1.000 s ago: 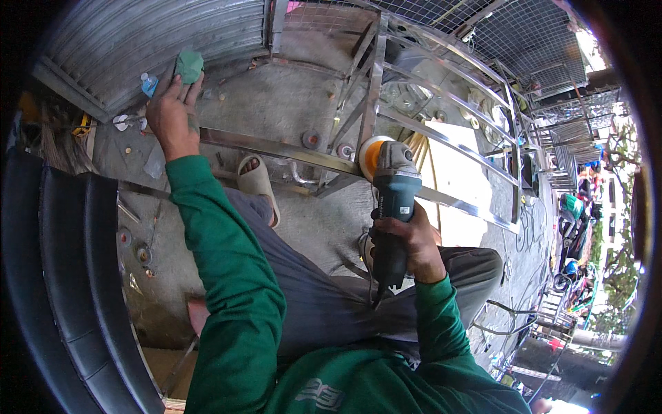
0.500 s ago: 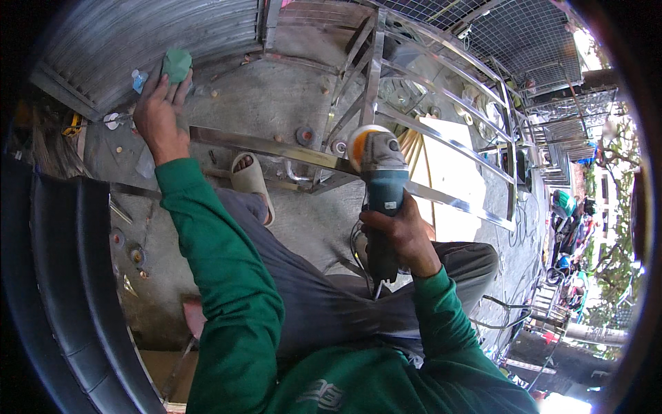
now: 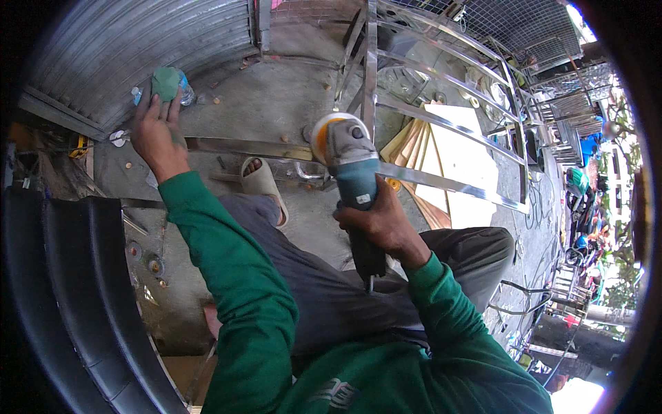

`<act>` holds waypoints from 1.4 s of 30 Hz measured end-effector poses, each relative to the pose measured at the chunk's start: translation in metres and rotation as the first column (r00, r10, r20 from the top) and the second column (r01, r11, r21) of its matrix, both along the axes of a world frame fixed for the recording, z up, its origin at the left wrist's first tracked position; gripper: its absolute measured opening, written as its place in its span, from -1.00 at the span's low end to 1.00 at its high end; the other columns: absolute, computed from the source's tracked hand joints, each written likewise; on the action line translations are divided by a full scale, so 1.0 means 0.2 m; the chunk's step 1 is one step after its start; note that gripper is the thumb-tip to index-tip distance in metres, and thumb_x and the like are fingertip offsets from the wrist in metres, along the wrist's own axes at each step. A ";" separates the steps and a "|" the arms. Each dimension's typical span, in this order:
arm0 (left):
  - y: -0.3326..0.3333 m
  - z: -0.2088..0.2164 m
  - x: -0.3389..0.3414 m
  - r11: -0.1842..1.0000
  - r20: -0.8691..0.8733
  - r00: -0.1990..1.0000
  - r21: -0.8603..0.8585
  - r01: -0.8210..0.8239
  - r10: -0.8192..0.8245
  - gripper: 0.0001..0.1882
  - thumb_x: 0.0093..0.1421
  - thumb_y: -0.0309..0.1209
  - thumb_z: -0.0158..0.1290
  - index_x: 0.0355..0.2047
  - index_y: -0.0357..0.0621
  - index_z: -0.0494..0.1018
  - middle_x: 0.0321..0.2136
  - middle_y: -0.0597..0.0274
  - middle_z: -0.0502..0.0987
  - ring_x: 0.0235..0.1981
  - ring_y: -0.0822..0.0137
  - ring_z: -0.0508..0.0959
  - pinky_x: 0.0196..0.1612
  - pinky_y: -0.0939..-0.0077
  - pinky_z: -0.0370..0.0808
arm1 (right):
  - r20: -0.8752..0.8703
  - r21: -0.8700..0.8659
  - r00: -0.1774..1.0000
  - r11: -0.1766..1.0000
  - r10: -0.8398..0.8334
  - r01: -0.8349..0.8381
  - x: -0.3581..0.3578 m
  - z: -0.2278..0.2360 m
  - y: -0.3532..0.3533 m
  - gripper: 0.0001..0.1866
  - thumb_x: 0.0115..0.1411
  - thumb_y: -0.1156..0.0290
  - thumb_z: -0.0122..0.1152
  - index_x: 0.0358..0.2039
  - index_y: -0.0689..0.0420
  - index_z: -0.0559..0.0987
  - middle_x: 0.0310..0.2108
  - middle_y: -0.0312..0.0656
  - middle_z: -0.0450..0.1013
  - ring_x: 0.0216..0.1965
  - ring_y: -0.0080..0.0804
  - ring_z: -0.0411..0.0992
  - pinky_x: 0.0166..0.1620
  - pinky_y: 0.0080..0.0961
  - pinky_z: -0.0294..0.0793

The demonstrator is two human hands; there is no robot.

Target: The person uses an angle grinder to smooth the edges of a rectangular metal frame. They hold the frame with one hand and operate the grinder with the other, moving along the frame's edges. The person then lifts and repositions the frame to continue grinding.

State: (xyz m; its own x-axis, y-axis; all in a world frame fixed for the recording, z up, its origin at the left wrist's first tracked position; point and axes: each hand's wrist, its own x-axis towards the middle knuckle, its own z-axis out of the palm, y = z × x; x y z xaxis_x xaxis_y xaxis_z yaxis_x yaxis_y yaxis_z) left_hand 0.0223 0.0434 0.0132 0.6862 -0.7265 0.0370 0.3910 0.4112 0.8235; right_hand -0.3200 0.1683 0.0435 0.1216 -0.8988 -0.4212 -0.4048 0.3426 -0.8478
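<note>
Bare concrete floor lies open in the upper middle of the frame. The steel frame fences the upper right; a corrugated shutter walls the upper left.

One view only: head cam, fisheye, worn on the person's head, looking steeply down & fwd over chest and lap. Pic upright, not mirrored. Green sleeves enter from the lower edge; left hand reaches far up-left, right hand sits near centre, close to the lens. Concrete floor fills the middle, farther off. Steel frame runs up-right, its bars bending toward the rim. Dark circular vignette at edges. No 2nd view to share w/.
</note>
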 end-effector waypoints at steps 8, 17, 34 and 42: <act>0.03 -0.02 0.07 0.999 -0.007 0.999 0.011 -0.039 0.039 -0.58 0.40 -0.68 -0.15 0.22 -0.67 0.29 0.17 -0.35 0.39 0.16 -0.16 0.51 0.19 0.02 0.65 | 0.112 0.052 0.992 0.997 -0.065 0.059 0.03 0.03 -0.01 -0.41 0.02 0.40 0.51 -0.01 0.36 0.42 -0.39 -0.07 0.57 -0.39 -0.32 0.60 -0.29 -0.34 0.63; 0.06 -0.04 0.09 1.000 -0.022 1.000 -0.020 -0.022 0.022 -0.58 0.40 -0.64 -0.12 0.23 -0.58 0.34 0.19 -0.26 0.41 0.17 -0.13 0.51 0.21 0.03 0.64 | 0.082 -0.001 0.992 0.995 0.100 -0.100 0.17 -0.04 -0.11 -0.27 -0.01 0.34 0.50 0.08 0.45 0.37 -0.29 0.06 0.58 -0.34 -0.26 0.62 -0.23 -0.31 0.62; 0.10 -0.04 0.11 0.999 -0.048 0.999 -0.041 -0.008 0.006 -0.58 0.40 -0.63 -0.11 0.23 -0.56 0.36 0.18 -0.22 0.43 0.16 -0.10 0.53 0.23 0.05 0.62 | -0.030 -0.132 0.991 0.983 0.128 -0.131 0.18 -0.09 -0.14 -0.29 -0.01 0.34 0.49 0.07 0.42 0.38 -0.27 0.05 0.56 -0.30 -0.21 0.61 -0.19 -0.30 0.62; 0.06 -0.06 0.09 0.997 -0.018 1.000 -0.074 0.004 -0.006 -0.59 0.40 -0.64 -0.13 0.22 -0.56 0.36 0.18 -0.21 0.44 0.14 -0.08 0.54 0.22 0.06 0.62 | -0.164 -0.238 0.980 0.960 0.113 -0.151 0.26 -0.07 -0.08 -0.22 -0.08 0.25 0.50 0.08 0.42 0.39 -0.24 0.12 0.56 -0.24 -0.07 0.60 -0.10 -0.20 0.59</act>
